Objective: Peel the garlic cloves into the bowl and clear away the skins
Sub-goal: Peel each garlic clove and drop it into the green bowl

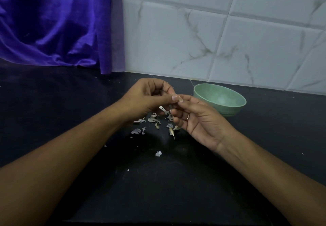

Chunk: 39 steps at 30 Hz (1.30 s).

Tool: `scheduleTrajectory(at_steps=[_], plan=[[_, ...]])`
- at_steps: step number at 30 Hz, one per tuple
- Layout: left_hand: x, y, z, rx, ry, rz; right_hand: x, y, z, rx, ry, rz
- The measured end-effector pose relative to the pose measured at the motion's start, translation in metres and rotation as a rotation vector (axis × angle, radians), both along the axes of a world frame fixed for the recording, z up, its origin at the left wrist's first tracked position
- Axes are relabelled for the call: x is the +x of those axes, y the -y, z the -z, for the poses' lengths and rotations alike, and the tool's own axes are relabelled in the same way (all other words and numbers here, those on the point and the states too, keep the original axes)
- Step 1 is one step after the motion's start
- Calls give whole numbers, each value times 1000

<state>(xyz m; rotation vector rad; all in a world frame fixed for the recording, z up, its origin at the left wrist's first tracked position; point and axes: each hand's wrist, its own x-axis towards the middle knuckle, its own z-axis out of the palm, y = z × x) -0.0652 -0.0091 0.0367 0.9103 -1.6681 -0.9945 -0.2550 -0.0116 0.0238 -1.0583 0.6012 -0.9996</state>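
Over the dark counter [70, 120], the left hand [148, 98] curls with its thumb clamped on a mostly hidden clove [177, 96] while the right hand [199, 120] pinches its end, probably so that skins [155, 121] drop beneath, the bowl [231, 110] waiting just right.

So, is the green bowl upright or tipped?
Upright: the bowl stands on its base on the black counter, rim facing up. Contents too blurred to tell.

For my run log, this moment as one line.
step: peeling | left hand: pinches garlic clove | right hand: pinches it | skins: scattered on counter | bowl: behind right hand
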Motion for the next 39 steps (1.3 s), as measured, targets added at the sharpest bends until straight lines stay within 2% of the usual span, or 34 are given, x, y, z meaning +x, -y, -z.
scheduleTrajectory(at_steps=[9, 16, 25, 31, 39], plan=[[8, 2, 0, -36, 52, 16, -8, 2, -8, -12, -48, -56], [8, 2, 0, -106, 244, 26, -6, -1, -8, -220, -169, 123], [15, 5, 3, -221, 521, -165, -10, 0, -8, -269, -233, 197], [15, 4, 2, -283, 570, -231, -9, 2, -5, -258, -225, 224], [7, 1, 5, -378, 430, -204, -6, 3, -1, -254, -255, 238]])
